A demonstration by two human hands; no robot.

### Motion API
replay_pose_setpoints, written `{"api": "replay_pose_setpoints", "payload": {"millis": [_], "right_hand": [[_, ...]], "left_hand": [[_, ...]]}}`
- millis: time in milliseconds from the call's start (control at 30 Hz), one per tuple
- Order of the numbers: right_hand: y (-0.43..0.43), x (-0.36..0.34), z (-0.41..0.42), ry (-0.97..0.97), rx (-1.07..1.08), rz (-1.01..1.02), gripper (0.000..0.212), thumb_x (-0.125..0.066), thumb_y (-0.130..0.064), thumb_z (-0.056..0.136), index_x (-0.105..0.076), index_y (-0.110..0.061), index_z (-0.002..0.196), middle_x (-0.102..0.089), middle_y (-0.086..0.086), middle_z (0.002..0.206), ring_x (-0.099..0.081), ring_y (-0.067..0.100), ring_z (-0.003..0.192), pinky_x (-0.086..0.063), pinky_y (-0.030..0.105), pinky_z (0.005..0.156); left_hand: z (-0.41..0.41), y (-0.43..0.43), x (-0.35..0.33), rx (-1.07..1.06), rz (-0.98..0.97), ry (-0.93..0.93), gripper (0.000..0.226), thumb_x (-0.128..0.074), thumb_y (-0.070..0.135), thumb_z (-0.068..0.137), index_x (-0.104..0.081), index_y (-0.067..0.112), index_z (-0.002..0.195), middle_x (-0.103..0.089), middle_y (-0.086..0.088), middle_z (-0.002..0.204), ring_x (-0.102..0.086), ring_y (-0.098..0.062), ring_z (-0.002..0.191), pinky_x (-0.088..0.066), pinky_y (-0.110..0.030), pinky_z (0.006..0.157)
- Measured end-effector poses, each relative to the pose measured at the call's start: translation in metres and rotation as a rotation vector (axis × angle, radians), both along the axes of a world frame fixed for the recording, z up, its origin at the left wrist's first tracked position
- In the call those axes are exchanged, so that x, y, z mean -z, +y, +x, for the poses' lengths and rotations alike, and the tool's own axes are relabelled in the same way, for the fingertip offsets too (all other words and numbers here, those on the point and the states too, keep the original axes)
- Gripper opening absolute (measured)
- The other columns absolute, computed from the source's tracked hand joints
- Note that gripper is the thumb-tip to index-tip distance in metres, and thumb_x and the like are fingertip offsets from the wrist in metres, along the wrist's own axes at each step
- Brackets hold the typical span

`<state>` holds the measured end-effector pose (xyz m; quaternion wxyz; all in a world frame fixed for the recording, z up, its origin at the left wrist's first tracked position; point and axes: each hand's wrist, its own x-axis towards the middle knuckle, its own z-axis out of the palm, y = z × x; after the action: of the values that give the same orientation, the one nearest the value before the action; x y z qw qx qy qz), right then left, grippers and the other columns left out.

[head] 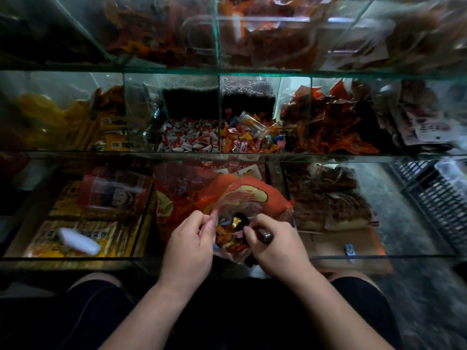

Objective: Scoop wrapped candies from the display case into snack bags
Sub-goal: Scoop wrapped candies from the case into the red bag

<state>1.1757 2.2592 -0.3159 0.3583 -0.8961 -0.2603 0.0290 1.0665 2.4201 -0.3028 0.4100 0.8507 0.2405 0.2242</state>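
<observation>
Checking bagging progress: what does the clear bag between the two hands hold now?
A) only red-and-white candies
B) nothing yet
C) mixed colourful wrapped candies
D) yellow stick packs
C: through the clear bag, whose rim the left hand pinches while the right hand grips a dark handle at its mouth, orange, gold, pink and red wrappers show.

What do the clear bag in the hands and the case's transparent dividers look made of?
Clear snack bag: probably thin glossy plastic film; it crumples and glints between left hand and right hand, which grips a dark handle. Transparent case dividers: seemingly glass; rigid, straight, green-tinted edges.
</observation>
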Motion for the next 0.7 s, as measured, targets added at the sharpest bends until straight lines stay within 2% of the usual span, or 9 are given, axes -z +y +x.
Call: {"api": "replay_pose_setpoints", "payload": {"millis": [67,133,200,233,333,433,500,600,700], "right_hand": [[0.002,0.000,-0.003,0.211,0.023,0.112,0.026,-0.059,-0.052,0.082,-0.064,-0.026,0.083,-0.070,0.000,0.070,-0.070,0.022,0.073,-0.057,0.040,0.065],[0.004,-0.002,0.001,0.498,0.204,0.328,0.021,-0.068,-0.035,0.085,-0.067,-0.017,0.074,-0.067,0.011,0.065,-0.070,0.036,0.071,-0.060,0.055,0.067],[0.000,-0.001,0.005,0.618,0.383,0.423,0.020,-0.072,-0.025,0.087,-0.071,-0.017,0.068,-0.067,0.007,0.058,-0.072,0.029,0.068,-0.061,0.053,0.070],[-0.003,-0.001,0.006,0.630,0.430,0.437,0.020,-0.072,-0.026,0.087,-0.073,-0.019,0.068,-0.068,0.004,0.057,-0.071,0.025,0.066,-0.061,0.049,0.069],[-0.012,-0.009,0.005,0.618,0.503,0.526,0.023,-0.072,-0.029,0.087,-0.072,-0.015,0.069,-0.069,0.012,0.060,-0.069,0.030,0.062,-0.059,0.041,0.061],[-0.021,-0.022,0.007,0.629,0.496,0.669,0.032,-0.070,-0.020,0.091,-0.065,-0.014,0.060,-0.057,0.008,0.047,-0.053,0.018,0.037,-0.042,0.020,0.038],[-0.026,-0.031,0.009,0.675,0.475,0.740,0.035,-0.067,-0.018,0.094,-0.064,-0.015,0.059,-0.053,0.011,0.045,-0.045,0.014,0.030,-0.033,0.016,0.034],[-0.038,-0.042,0.011,0.657,0.471,0.753,0.038,-0.065,-0.020,0.096,-0.066,-0.014,0.058,-0.050,0.012,0.043,-0.037,0.014,0.029,-0.026,0.015,0.034],[-0.050,-0.050,0.013,0.571,0.502,0.750,0.039,-0.066,-0.023,0.094,-0.065,-0.018,0.056,-0.049,0.006,0.041,-0.036,0.011,0.030,-0.024,0.013,0.034]], "left_hand": [[0.000,0.002,0.001,-0.007,-0.004,0.015,0.029,-0.053,0.026,0.101,-0.050,0.024,0.072,-0.057,0.006,0.068,-0.055,-0.011,0.064,-0.044,-0.039,0.055],[-0.001,0.003,0.001,-0.009,-0.011,0.022,0.029,-0.053,0.026,0.101,-0.050,0.024,0.072,-0.057,0.006,0.069,-0.056,-0.011,0.065,-0.045,-0.038,0.054],[-0.003,0.002,0.001,-0.009,-0.003,0.014,0.028,-0.053,0.024,0.101,-0.051,0.025,0.073,-0.059,0.008,0.072,-0.057,-0.010,0.068,-0.046,-0.038,0.057],[-0.004,0.001,0.000,-0.007,0.002,0.007,0.028,-0.054,0.023,0.101,-0.051,0.025,0.073,-0.059,0.008,0.073,-0.058,-0.010,0.069,-0.047,-0.037,0.058],[-0.004,0.000,-0.003,-0.020,0.023,-0.015,0.028,-0.055,0.023,0.100,-0.050,0.025,0.072,-0.058,0.008,0.073,-0.057,-0.010,0.069,-0.045,-0.036,0.059],[-0.002,0.006,-0.007,-0.075,0.023,-0.007,0.026,-0.056,0.026,0.098,-0.051,0.023,0.073,-0.059,0.009,0.072,-0.056,-0.008,0.068,-0.048,-0.041,0.058],[-0.001,0.008,-0.013,-0.105,0.054,0.028,0.023,-0.061,0.027,0.096,-0.052,0.025,0.074,-0.062,0.011,0.078,-0.058,-0.006,0.073,-0.050,-0.040,0.061],[-0.004,0.005,-0.025,-0.171,0.322,-0.016,0.018,-0.074,0.017,0.085,-0.057,0.021,0.081,-0.059,0.008,0.098,-0.053,-0.017,0.097,-0.043,-0.029,0.080],[-0.005,0.000,-0.038,-0.098,0.499,-0.271,0.015,-0.072,0.005,0.083,-0.060,0.013,0.085,-0.057,0.001,0.101,-0.052,-0.022,0.097,-0.034,-0.020,0.088]]}}
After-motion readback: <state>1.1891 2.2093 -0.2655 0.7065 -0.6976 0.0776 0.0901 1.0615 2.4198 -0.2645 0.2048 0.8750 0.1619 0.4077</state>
